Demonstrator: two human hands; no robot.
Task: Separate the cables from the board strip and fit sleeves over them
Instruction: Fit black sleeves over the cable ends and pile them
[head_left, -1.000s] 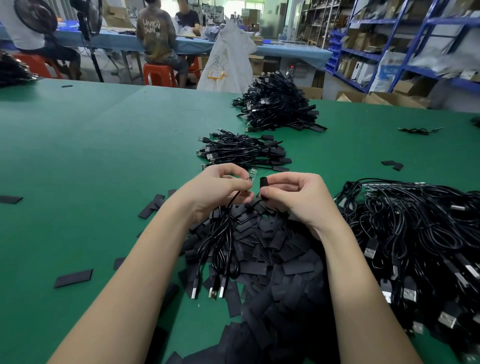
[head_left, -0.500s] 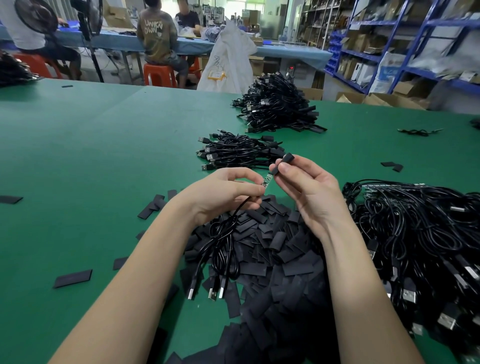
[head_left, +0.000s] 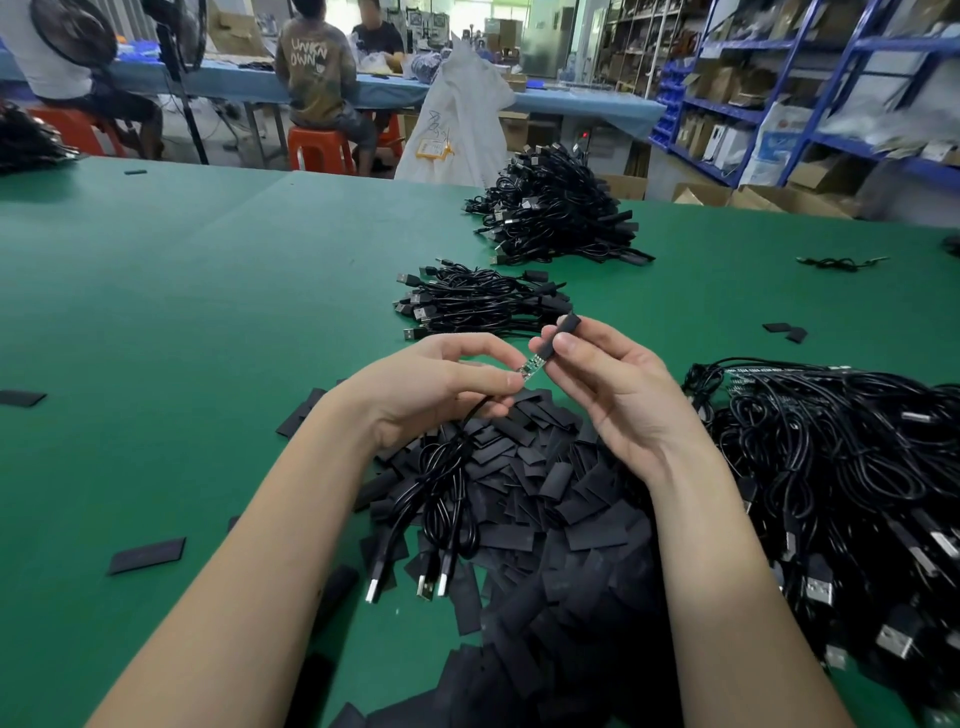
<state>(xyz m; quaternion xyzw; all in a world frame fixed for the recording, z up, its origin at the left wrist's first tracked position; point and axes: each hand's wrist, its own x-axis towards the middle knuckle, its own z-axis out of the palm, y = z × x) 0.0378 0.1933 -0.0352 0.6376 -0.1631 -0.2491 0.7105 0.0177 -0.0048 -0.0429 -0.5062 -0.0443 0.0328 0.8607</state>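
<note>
Left hand (head_left: 441, 384) pinches a cable's small board (head_left: 531, 368); right hand (head_left: 613, 384), just beside, pinches a black sleeve (head_left: 560, 335) touching its tip.

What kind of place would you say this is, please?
Probably a small cable-assembly workshop: cable piles on a green table, loose sleeves, stocked shelving, and other seated workers.

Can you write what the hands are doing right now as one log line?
left hand: pinches cable board end | right hand: pinches sleeve | sleeve: partly over board
</note>
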